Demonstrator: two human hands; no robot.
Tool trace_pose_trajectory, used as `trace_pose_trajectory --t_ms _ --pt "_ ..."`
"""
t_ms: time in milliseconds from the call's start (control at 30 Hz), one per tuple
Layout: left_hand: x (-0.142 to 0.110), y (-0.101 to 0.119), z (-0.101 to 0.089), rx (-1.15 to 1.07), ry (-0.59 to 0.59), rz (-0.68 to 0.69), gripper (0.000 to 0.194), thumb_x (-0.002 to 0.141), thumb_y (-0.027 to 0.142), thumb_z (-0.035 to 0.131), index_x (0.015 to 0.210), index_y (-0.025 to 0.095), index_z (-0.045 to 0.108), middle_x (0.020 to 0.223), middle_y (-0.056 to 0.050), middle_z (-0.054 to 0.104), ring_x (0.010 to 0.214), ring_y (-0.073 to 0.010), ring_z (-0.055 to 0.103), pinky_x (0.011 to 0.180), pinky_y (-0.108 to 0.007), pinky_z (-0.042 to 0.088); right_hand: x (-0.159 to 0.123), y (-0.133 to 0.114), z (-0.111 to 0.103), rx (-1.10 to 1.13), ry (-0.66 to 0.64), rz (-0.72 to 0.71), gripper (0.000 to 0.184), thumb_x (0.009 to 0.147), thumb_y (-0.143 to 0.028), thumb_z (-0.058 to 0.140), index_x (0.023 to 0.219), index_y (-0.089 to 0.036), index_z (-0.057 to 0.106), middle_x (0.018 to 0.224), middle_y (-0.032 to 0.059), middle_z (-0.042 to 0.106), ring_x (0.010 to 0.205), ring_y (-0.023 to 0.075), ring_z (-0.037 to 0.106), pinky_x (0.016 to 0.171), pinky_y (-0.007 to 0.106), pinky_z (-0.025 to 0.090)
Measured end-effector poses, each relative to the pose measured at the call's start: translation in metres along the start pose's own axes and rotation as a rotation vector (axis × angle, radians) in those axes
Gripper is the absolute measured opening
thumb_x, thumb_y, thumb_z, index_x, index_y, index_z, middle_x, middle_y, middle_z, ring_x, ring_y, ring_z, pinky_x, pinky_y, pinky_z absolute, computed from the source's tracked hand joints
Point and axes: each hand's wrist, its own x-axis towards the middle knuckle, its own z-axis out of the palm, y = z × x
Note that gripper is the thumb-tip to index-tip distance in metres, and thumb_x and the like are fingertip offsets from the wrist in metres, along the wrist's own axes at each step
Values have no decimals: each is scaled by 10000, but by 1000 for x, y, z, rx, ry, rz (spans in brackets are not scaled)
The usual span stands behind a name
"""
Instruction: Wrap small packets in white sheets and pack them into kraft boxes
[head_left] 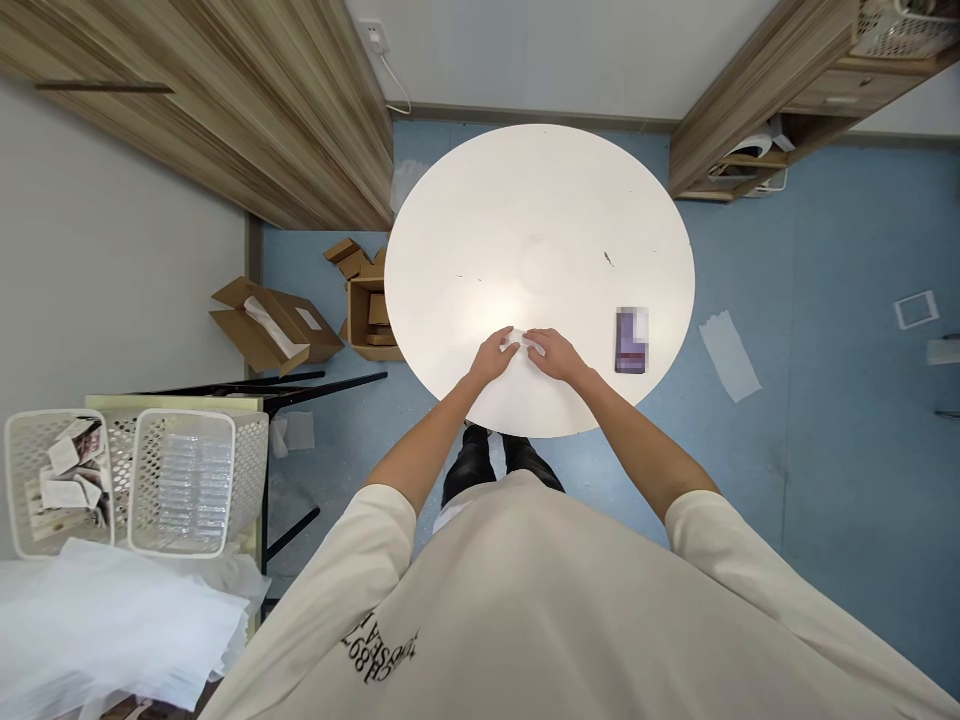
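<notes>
Near the front of the round white table (540, 210), both hands meet over a small whitish, see-through piece (517, 340). My left hand (492, 356) has its fingers curled on the left end of that piece. At its right end, the fingers and thumb of my right hand (556, 353) close on it. What kind of thing it is cannot be made out, since the fingers cover part of it. To the right of my right hand lies a flat purple and dark rectangular item (631, 342), its surface blurred out.
Open cardboard boxes (289, 325) stand on the floor left of the table. At lower left, a white basket (251, 480) holds clear plastic cases beside white sheets (112, 625). A white paper piece (729, 357) lies on the floor at right. Wooden cabinets flank the back wall.
</notes>
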Motion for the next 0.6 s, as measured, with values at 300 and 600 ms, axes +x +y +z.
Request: trace_pose_trajectory --t_ms 300,600 --pt "-1 4 3 26 40 7 520 935 446 710 1388 212 610 1401 -137 660 1256 -302 637 1047 -401 494 17 -8 -20 -131 -198 -68 292 1004 -289 507 1208 -196 694 1155 127 745 1094 336 678 951 481 512" --pt "0 6 0 60 6 18 528 975 457 649 1431 196 593 1453 -133 634 1306 -293 605 1091 -389 465 26 -13 -28 -269 -300 -98 216 1005 -255 523 1145 -191 674 1046 135 750 937 318 696 830 424 511"
